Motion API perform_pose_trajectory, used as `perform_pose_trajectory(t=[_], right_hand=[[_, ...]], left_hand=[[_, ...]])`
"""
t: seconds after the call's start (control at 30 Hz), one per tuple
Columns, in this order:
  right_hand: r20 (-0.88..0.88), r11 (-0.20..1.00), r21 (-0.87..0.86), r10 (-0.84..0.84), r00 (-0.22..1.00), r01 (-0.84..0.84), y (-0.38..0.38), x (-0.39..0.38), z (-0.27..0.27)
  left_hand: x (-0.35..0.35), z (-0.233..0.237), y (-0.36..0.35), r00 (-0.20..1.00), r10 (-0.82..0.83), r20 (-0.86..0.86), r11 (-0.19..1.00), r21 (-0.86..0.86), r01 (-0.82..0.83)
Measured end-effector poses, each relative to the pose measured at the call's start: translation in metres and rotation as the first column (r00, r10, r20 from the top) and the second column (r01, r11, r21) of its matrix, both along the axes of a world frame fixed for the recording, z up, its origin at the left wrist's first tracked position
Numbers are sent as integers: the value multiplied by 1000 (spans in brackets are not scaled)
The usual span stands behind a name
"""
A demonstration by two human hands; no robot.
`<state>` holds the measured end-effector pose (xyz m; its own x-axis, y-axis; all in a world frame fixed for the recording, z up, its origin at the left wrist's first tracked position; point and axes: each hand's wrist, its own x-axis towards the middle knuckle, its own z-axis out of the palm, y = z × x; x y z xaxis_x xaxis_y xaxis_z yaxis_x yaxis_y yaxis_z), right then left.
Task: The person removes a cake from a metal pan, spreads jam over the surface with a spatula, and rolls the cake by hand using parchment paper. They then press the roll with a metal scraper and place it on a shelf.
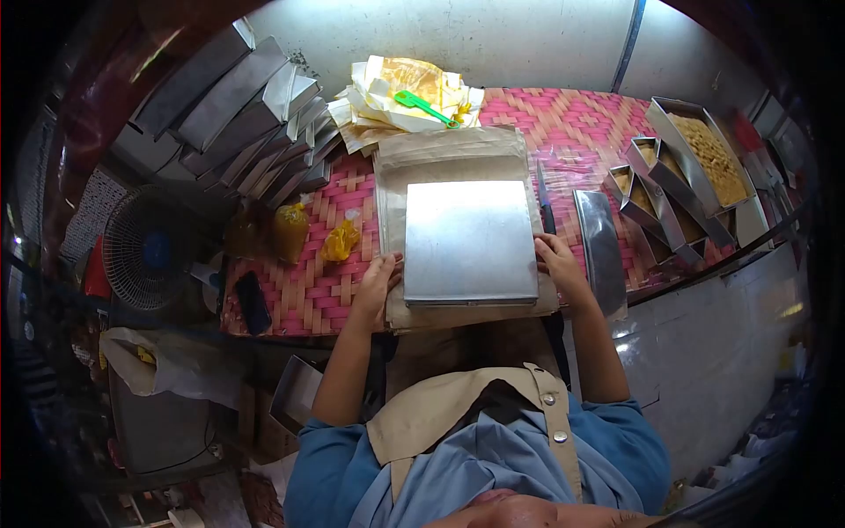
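Square metal tin (471,244) sits flat face up on a stack of brown paper sheets (392,198), mid tabletop (563,119), near edge. Hands are apart, one per side of the tin. Left hand (378,275) is at the left margin of the stack, fingers just beside the tin; can't tell if it grips the paper. Right hand (561,261) has fingertips at the tin's right edge; can't tell if they press on it or the paper. Knife (546,207) lies just right of the stack, dark handle toward the person, then a long narrow metal piece (599,251). Further right: narrow tins (671,211) bunched together, some with brownish contents, and a larger tin (744,207) holding a crumbly brown filling (706,158). Behind the stack: crumpled yellow-stained paper (378,97) with a green utensil (422,107) on it. Left side: yellow bag (341,239), bag of brownish stuff (290,231), dark phone (253,302) near the tabletop's left end. More metal tins (264,114) piled at far left, tilted, fan (154,246) below them in view.
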<state>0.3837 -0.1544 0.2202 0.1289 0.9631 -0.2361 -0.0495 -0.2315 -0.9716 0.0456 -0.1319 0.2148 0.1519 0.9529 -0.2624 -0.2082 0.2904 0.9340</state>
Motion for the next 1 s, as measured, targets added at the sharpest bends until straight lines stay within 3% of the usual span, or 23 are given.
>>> perform_pose_trajectory(t=[0.1,0.2,0.27,0.3,0.37,0.43,0.47,0.53,0.63,0.77,1.0], right_hand=[[104,997,74,-5,995,-2,11,2,-21],[51,999,-1,32,998,-32,6,-8,15],[57,999,-47,24,998,-22,13,-1,4],[63,996,-85,26,998,-20,15,-1,4],[117,995,-95,10,993,1,16,-3,8],[172,994,-105,-4,985,23,15,-7,17],[108,989,-143,-2,994,18,14,-9,21],[44,983,-184,0,999,8,16,-9,18],[128,988,-151,7,992,13,22,-7,6],[-19,986,-165,-17,1000,14,19,-3,10],[-293,996,-87,-46,955,21,24,11,12]], left_hand=[[2,-17,3,1000,-23,-6,999,44,24],[5,-12,-2,987,-163,7,985,54,163],[15,-17,-8,982,79,-169,980,196,-46],[17,-13,-10,983,77,-168,980,193,-44],[18,-4,-15,981,189,37,980,51,-190],[16,2,-17,971,236,40,972,-5,-236],[14,3,-17,958,284,42,958,-59,-281],[9,5,-16,960,268,81,960,-105,-259],[2,0,-13,973,217,84,970,-135,-204],[1,-2,-13,983,171,-62,980,-95,-176],[-7,-10,-4,995,101,-21,994,50,-100]])
